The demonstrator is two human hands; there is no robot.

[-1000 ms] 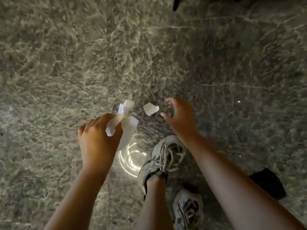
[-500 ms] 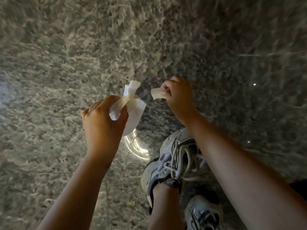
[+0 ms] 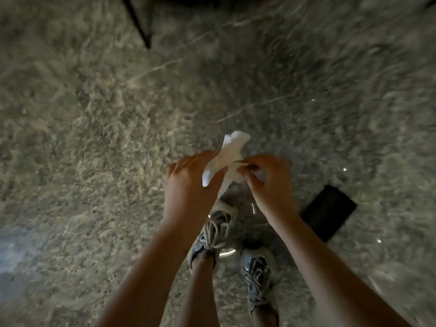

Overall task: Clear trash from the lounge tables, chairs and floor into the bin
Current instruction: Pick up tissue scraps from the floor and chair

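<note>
A bunch of white paper scraps (image 3: 230, 155) sticks up between my two hands, above the marble floor. My left hand (image 3: 188, 182) grips the bunch from the left, fingers curled round it. My right hand (image 3: 266, 182) meets it from the right and pinches the small white scrap against the bunch with thumb and fingertips. The small scrap itself is mostly hidden behind my right fingers. The view is blurred by motion.
Grey veined marble floor (image 3: 94, 138) fills the view. My two sneakers (image 3: 217, 227) stand below the hands. A flat black rectangular thing (image 3: 329, 214) lies on the floor to the right. A thin dark furniture leg (image 3: 138, 22) slants at the top.
My right hand picked the small white scrap off the floor and brought it over to the bunch in my left hand. Both hands rose away from the floor.
</note>
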